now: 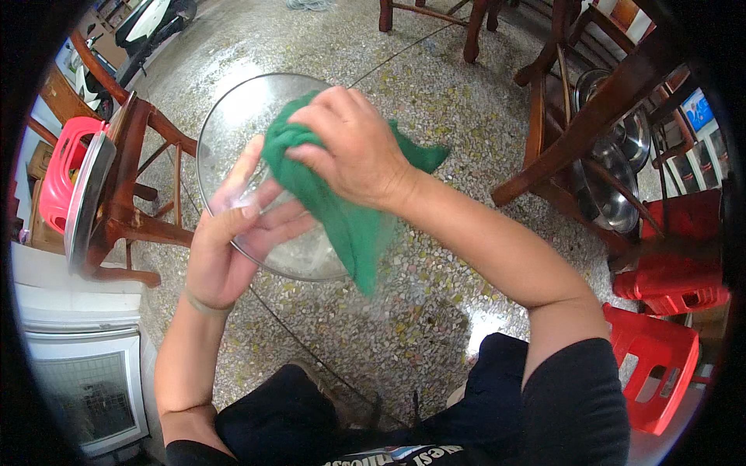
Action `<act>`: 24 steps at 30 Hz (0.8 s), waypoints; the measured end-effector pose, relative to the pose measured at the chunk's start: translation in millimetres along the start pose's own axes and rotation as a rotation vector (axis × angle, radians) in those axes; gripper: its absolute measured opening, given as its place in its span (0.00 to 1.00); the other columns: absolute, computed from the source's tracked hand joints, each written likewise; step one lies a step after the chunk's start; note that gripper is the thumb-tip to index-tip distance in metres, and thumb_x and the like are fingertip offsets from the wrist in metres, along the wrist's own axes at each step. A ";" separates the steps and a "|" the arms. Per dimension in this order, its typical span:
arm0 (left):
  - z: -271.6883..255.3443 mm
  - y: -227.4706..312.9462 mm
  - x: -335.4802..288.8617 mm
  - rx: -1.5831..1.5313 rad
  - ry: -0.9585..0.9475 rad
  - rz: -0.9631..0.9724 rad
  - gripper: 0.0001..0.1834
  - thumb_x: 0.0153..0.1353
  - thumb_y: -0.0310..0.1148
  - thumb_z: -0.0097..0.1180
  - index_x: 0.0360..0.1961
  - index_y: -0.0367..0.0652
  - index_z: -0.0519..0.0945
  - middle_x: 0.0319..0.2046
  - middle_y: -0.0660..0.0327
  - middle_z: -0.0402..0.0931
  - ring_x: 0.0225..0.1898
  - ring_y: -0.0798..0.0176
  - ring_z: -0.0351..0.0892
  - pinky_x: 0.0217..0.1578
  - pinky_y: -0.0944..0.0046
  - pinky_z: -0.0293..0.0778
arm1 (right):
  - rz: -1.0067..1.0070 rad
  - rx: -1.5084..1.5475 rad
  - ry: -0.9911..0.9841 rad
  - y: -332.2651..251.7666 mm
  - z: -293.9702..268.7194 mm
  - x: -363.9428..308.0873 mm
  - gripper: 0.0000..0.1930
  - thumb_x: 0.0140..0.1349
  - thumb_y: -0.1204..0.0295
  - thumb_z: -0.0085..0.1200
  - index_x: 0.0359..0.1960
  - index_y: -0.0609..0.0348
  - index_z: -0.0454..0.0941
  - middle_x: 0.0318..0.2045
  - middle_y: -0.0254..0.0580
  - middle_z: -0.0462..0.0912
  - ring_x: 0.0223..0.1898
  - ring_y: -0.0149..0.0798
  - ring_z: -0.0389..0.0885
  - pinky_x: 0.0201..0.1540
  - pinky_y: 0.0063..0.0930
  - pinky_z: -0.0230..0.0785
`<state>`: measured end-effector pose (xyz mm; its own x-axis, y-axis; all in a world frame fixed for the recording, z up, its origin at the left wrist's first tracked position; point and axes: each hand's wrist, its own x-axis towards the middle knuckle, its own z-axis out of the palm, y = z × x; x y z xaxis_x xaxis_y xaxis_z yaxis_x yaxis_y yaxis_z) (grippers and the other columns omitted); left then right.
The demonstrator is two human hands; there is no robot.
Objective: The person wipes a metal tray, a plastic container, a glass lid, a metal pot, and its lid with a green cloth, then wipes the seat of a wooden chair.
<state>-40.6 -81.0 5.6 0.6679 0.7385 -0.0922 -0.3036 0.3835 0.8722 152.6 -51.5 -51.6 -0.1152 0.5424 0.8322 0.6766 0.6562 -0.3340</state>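
A large round clear glass lid (233, 113) with a thin metal rim is held up in front of me, over the floor. My left hand (221, 248) grips its lower left edge, thumb on the near side and the other fingers showing through the glass behind it. Bunched under the curled fingers of my right hand (357, 147) is a green cloth (350, 233), pressed against the lid's upper right part. One end of the cloth hangs down past the rim, blurred at its tip. Another end sticks out beyond my right wrist.
At left, a wooden chair (136, 179) stands beside a pink plastic stool (62, 175) and a rimmed round lid (89, 206). Shiny metal bowls (610, 186) sit by wooden furniture (536, 116) on the right. A red plastic stool (660, 365) is near my right elbow; a white-framed cabinet (85, 388) is lower left.
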 end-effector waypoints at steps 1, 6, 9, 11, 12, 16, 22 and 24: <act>2.5 -3.2 -1.6 -0.016 -0.012 0.014 0.42 0.54 0.25 0.47 0.67 0.44 0.40 0.61 0.43 0.55 0.58 0.37 0.61 0.57 0.43 0.62 | 0.038 0.020 0.026 1.9 2.7 -1.5 0.15 0.51 0.59 0.58 0.33 0.57 0.73 0.35 0.45 0.73 0.37 0.50 0.72 0.42 0.39 0.67; -3.8 -5.4 -7.6 -0.024 0.011 0.023 0.42 0.52 0.25 0.48 0.67 0.44 0.43 0.60 0.42 0.57 0.57 0.36 0.62 0.56 0.43 0.62 | 0.650 0.348 0.145 52.4 16.0 9.3 0.23 0.61 0.52 0.42 0.30 0.64 0.75 0.25 0.60 0.77 0.30 0.59 0.77 0.34 0.46 0.68; 5.3 7.3 -12.6 0.002 -0.013 0.004 0.41 0.54 0.27 0.48 0.67 0.42 0.43 0.59 0.41 0.58 0.54 0.34 0.66 0.54 0.43 0.67 | 0.681 0.019 0.068 98.4 -8.1 5.5 0.23 0.59 0.52 0.46 0.31 0.64 0.76 0.26 0.56 0.79 0.31 0.57 0.78 0.36 0.43 0.69; 6.1 8.5 -9.2 0.028 0.055 0.022 0.43 0.53 0.28 0.50 0.67 0.41 0.42 0.59 0.39 0.57 0.53 0.35 0.67 0.51 0.46 0.70 | 0.558 0.220 0.168 93.4 -23.4 15.0 0.20 0.58 0.56 0.49 0.33 0.64 0.77 0.25 0.54 0.79 0.29 0.55 0.79 0.36 0.42 0.70; 5.2 6.5 -6.4 0.034 0.083 0.028 0.44 0.52 0.29 0.52 0.66 0.41 0.42 0.59 0.39 0.57 0.53 0.35 0.68 0.50 0.47 0.71 | 0.498 0.311 0.214 89.6 -32.6 22.5 0.19 0.58 0.58 0.51 0.34 0.64 0.77 0.24 0.53 0.80 0.28 0.53 0.79 0.37 0.42 0.70; -5.0 -4.7 0.4 0.037 0.083 0.092 0.40 0.55 0.29 0.48 0.67 0.40 0.42 0.60 0.38 0.55 0.54 0.36 0.67 0.53 0.46 0.68 | -0.003 0.087 0.037 23.0 -36.9 38.4 0.11 0.50 0.68 0.54 0.32 0.62 0.79 0.41 0.51 0.74 0.43 0.49 0.73 0.45 0.36 0.69; -19.2 -15.9 2.0 -0.003 0.158 0.127 0.37 0.57 0.25 0.41 0.66 0.36 0.41 0.59 0.39 0.58 0.55 0.37 0.66 0.55 0.44 0.65 | 0.001 -0.264 -0.324 -34.4 -5.2 -7.0 0.04 0.45 0.75 0.52 0.23 0.62 0.76 0.39 0.45 0.68 0.40 0.46 0.70 0.42 0.37 0.68; -31.6 -13.1 0.0 -0.060 0.203 0.134 0.36 0.57 0.23 0.37 0.66 0.36 0.40 0.59 0.39 0.58 0.54 0.38 0.67 0.55 0.43 0.64 | -0.021 -0.294 -0.344 -35.5 -2.4 -17.7 0.04 0.45 0.75 0.52 0.22 0.61 0.76 0.38 0.43 0.67 0.39 0.44 0.70 0.40 0.37 0.69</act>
<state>-58.2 -68.5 -21.0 0.4706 0.8789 -0.0775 -0.4239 0.3023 0.8538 132.3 -85.7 -53.5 -0.3322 0.7059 0.6256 0.8435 0.5191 -0.1378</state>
